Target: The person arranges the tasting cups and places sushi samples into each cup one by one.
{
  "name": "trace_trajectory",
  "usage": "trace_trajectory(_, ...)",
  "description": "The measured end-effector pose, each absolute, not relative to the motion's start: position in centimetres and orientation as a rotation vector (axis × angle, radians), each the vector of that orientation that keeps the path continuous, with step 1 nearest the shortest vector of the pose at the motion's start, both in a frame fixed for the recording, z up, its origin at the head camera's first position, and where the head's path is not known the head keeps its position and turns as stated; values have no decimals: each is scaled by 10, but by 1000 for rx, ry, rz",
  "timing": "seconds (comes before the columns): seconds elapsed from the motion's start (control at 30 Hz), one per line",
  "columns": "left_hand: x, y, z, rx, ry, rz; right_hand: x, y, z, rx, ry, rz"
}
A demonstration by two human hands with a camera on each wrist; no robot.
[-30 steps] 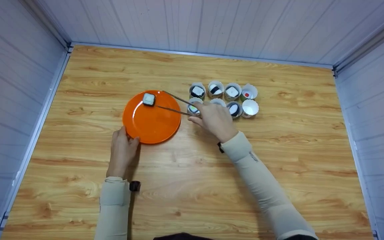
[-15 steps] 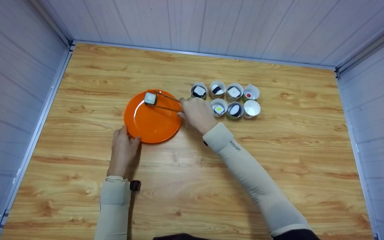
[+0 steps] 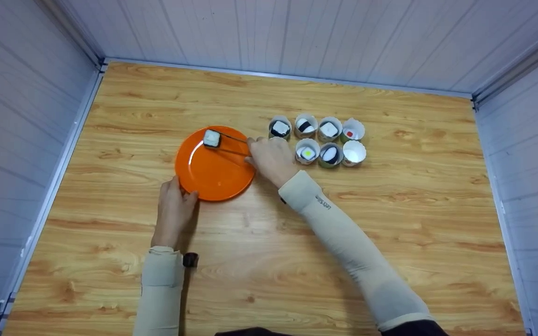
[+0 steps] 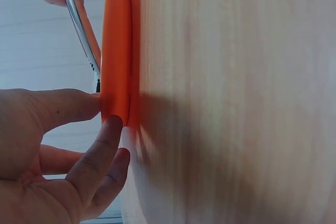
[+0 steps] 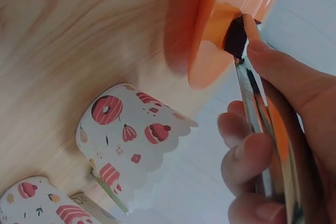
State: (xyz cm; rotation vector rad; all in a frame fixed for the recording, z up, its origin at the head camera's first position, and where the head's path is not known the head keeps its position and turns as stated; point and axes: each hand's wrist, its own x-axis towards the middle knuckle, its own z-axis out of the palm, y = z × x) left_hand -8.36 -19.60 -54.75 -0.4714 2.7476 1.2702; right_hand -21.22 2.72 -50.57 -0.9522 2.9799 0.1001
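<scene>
My left hand point(image 3: 172, 210) pinches the near-left rim of the orange plate point(image 3: 213, 184), thumb on top and fingers at its underside in the left wrist view. My right hand point(image 3: 272, 157) holds metal tongs point(image 3: 234, 152) over the plate's right side. The tong arms reach to a sushi piece point(image 3: 212, 138), white on top with a dark wrap, near the plate's far edge. In the right wrist view the tong tips are at its dark side point(image 5: 236, 38); I cannot tell how firmly they press on it.
Paper cups stand in two rows right of the plate; most hold sushi pieces, such as the banded one point(image 3: 304, 125) and the yellow-dotted one point(image 3: 307, 153). One front cup point(image 3: 354, 153) shows only white inside. Pale panels point(image 3: 259, 37) wall the wooden table point(image 3: 269, 242).
My right hand has moved left with the tongs, bringing their arms to the sushi piece. It now covers the front-left cup. The left hand stays on the plate rim.
</scene>
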Motion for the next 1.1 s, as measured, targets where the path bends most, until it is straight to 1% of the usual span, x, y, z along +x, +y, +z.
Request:
trace_trajectory(0.33, -85, -195, -546, -489, 2715, 1262, -202, 47, -495, -942, 3014, -11)
trace_trajectory(0.73, -83, -194, -546, -468, 2758, 1233, -179, 110, -470, -963, 3138, -168)
trace_trajectory(0.87, -83, -193, -546, -492, 2732, 1245, -170, 139, -467, -856, 3167, -228)
trace_trajectory(1.1, -83, -194, -545, -505, 2719, 1241, -153, 190, -460, -650, 3197, -177)
